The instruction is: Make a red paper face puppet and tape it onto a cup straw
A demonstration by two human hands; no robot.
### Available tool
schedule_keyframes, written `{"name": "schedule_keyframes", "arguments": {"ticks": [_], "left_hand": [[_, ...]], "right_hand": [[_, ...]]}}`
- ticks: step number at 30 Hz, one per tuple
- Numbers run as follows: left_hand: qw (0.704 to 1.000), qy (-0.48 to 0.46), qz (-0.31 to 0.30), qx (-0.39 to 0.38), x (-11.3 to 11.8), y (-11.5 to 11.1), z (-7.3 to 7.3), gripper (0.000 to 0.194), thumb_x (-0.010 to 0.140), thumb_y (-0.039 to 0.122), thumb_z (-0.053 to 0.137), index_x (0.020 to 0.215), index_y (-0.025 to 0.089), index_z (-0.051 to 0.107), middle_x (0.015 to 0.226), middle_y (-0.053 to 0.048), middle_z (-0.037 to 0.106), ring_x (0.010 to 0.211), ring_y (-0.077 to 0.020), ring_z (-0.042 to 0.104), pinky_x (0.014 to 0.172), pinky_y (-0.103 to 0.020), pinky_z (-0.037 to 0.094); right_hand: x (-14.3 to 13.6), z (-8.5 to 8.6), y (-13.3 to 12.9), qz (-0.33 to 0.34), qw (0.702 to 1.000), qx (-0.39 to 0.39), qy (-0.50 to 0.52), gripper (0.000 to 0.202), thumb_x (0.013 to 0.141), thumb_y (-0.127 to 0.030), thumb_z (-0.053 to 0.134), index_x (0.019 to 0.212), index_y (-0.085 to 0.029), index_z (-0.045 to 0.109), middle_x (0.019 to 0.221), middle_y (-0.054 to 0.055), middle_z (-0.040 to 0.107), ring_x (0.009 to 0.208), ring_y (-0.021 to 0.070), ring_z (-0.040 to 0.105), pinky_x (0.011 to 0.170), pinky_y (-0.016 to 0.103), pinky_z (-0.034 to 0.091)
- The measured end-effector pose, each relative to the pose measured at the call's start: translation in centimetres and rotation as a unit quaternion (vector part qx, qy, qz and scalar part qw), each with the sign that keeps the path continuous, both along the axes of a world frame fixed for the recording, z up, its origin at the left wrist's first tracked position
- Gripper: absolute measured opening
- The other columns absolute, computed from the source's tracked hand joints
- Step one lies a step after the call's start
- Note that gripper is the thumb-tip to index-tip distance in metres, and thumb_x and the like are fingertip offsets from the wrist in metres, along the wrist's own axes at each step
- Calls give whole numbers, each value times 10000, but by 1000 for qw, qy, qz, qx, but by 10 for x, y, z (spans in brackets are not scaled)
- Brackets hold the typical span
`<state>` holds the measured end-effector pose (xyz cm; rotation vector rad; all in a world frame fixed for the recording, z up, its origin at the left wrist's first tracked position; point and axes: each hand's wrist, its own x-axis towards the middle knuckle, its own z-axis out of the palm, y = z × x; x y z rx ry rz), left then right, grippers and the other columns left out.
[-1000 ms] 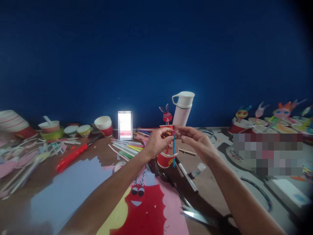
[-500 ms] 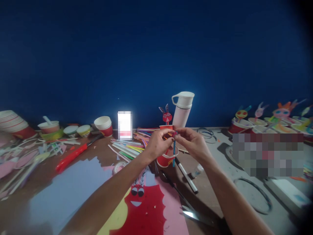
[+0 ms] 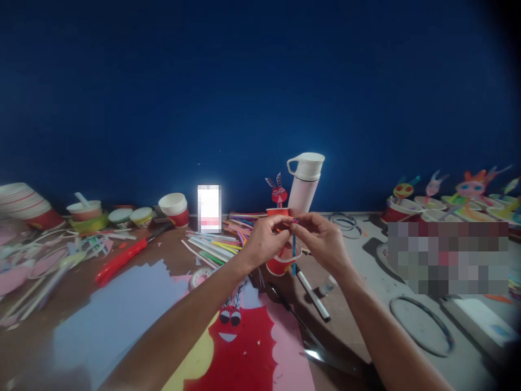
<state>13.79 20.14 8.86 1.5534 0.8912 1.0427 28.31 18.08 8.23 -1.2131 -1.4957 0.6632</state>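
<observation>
My left hand (image 3: pixel 266 241) and my right hand (image 3: pixel 323 239) meet at the centre, fingertips pinched together on the top of a blue stick (image 3: pixel 294 258). A small pinkish-red bit shows between the fingertips; its shape is too small to make out. Below them is a red paper cup (image 3: pixel 279 265) with a white rim, and the blue stick hangs in front of its right side. Just behind my hands, a red rabbit-like figure (image 3: pixel 279 195) with patterned ears rises above another cup rim.
A white bottle (image 3: pixel 303 187) stands behind my hands. Coloured sticks (image 3: pixel 215 247), a red-handled knife (image 3: pixel 122 263), blue paper (image 3: pixel 118 309) and a red cut-out (image 3: pixel 240 358) lie leftward and in front. Scissors (image 3: pixel 315 347) and a marker (image 3: pixel 313 296) lie nearer. Decorated cups (image 3: pixel 402 209) stand right.
The red cup and the blue stick have shifted slightly to the right and up. Both hands keep their pinch, almost in the same place.
</observation>
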Motion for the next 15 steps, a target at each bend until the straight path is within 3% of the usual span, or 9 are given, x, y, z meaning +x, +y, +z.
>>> {"name": "schedule_keyframes", "arguments": {"ticks": [8,15], "left_hand": [[998,-20,-11,-57,-6,-2,9,153,784,170,580,912,100,629,610,-11,646,482,-108,623,406,-159,454],[997,-33,4,-64,-5,-2,9,81,783,109,557,818,99,629,522,12,625,462,-92,609,449,-158,469]], "right_hand": [[3,1,-1,3,1000,0,-12,233,759,-378,645,854,-164,647,784,44,689,703,180,635,619,266,475],[2,4,-3,12,999,9,-33,215,769,-363,631,841,-162,646,772,40,683,699,179,630,612,255,469]]}}
